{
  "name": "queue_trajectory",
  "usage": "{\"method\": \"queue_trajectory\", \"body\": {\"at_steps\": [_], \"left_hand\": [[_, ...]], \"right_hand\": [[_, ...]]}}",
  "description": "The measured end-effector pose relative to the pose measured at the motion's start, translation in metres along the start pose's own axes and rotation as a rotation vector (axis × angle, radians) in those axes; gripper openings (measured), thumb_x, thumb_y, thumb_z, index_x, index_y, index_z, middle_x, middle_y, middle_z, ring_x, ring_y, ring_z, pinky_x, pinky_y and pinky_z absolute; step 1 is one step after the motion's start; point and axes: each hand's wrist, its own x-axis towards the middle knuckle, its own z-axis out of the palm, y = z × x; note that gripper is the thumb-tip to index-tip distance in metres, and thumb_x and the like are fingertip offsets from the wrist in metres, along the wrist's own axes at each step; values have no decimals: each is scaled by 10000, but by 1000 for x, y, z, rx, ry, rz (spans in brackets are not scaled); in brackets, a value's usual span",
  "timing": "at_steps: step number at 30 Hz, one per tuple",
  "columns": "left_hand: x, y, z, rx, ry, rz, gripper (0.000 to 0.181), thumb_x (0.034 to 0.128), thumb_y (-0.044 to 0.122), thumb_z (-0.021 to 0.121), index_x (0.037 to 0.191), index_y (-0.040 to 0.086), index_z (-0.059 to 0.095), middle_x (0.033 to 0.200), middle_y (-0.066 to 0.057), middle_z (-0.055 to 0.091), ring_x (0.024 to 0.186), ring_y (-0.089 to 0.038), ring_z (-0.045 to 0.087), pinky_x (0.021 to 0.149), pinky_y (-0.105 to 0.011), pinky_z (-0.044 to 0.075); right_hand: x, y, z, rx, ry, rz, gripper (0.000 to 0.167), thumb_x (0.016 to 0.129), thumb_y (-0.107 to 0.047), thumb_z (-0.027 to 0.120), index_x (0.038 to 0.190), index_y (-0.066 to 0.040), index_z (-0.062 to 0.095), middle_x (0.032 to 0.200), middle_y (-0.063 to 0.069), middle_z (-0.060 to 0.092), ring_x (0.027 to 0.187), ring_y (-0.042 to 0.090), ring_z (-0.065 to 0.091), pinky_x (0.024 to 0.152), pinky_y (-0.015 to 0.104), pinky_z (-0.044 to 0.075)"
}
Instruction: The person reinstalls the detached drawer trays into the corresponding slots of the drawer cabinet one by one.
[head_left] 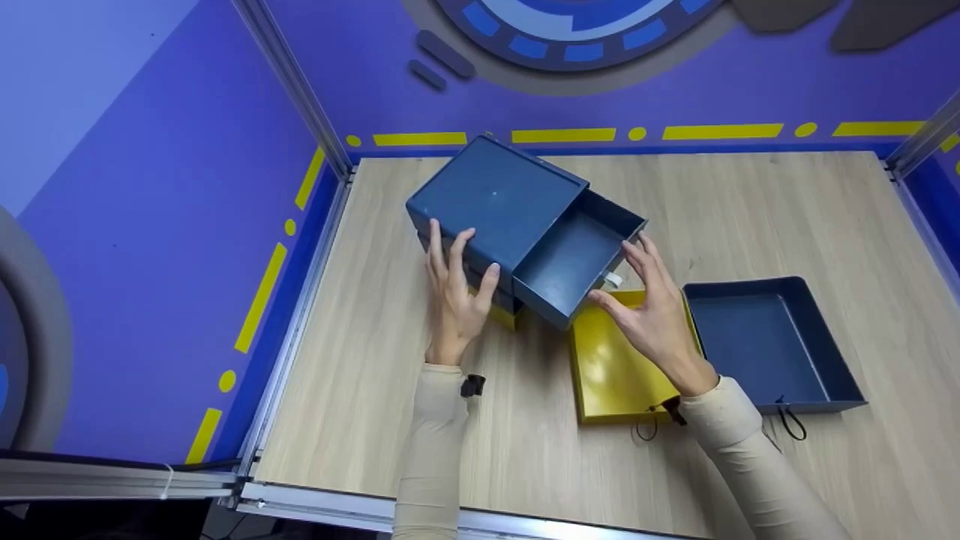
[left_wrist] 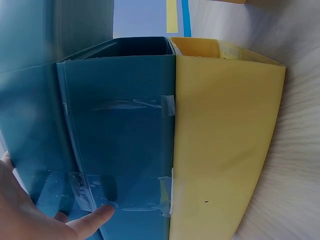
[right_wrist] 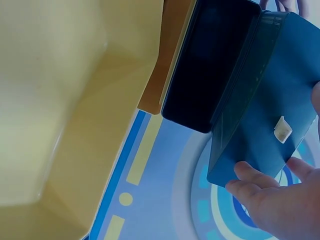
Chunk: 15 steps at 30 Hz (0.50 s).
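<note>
A dark blue cabinet stands at the table's middle left, its top drawer pulled partway out. Below, the left wrist view shows a blue section and a yellow one. My left hand rests with spread fingers on the cabinet's near side and top edge. My right hand grips the drawer's front by its two edges, thumb near, fingers far; a small white tab sticks out between them. In the right wrist view, the slot under the drawer is dark and open.
Right of the cabinet, a yellow drawer lies on the table, partly under my right wrist. Beside it sits an empty dark blue drawer. Purple panels with yellow dashes wall the back and left. A metal rail runs along the front edge.
</note>
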Motion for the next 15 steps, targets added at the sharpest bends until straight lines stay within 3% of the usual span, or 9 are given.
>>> {"method": "queue_trajectory", "body": {"at_steps": [15], "left_hand": [[0, 0, 0, 6, 2, 7, 676, 1027, 649, 531, 1546, 216, 494, 1795, -175, 64, 1642, -395, 144, 1267, -692, 191]], "right_hand": [[7, -3, 4, -7, -30, 15, 843, 889, -209, 888, 1596, -59, 454, 1761, 148, 274, 1480, 413, 519, 1210, 644, 377]]}}
